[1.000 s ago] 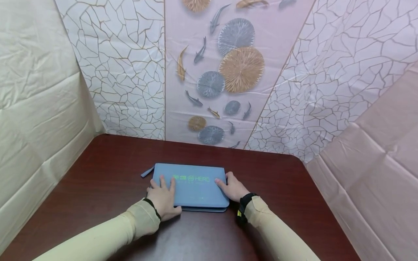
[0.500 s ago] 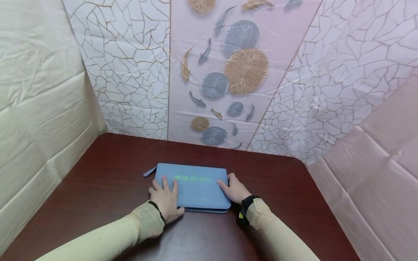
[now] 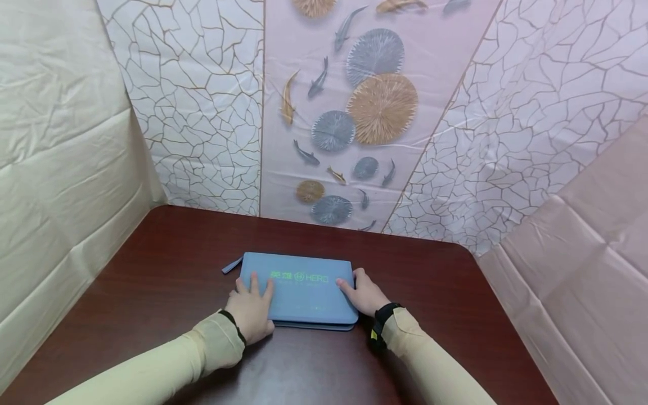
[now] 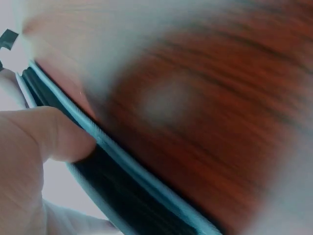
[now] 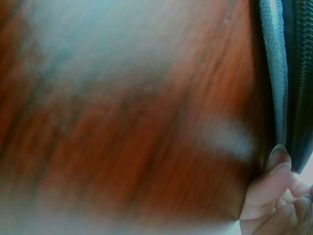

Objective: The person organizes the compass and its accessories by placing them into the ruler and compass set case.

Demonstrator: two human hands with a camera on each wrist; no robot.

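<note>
A light blue zip case (image 3: pixel 304 298) lies flat on the table, with green lettering reading HERO on its cover. Its front edge shows a small gap between the two covers. My left hand (image 3: pixel 249 312) rests on its left part, fingers spread over the cover. In the left wrist view that hand's thumb (image 4: pixel 63 134) touches the dark band between the blue edges. At the right end, my right hand (image 3: pixel 367 293) grips the case, thumb on top and the other fingers round the side. The right wrist view shows fingertips (image 5: pixel 279 159) at the lower blue edge, beside the zipper teeth (image 5: pixel 304 54).
The dark red-brown wooden table (image 3: pixel 192 242) has rounded far corners. A blue zipper pull tab (image 3: pixel 232 265) sticks out at the case's far left corner. Patterned cloth (image 3: pixel 331 129) hangs behind the table, and plain cream cloth (image 3: pixel 66 185) lines the sides.
My left hand has slid slightly left along the front edge of the case. The right hand keeps its hold, and the case stays in place. The head view shifted a little earlier on.
</note>
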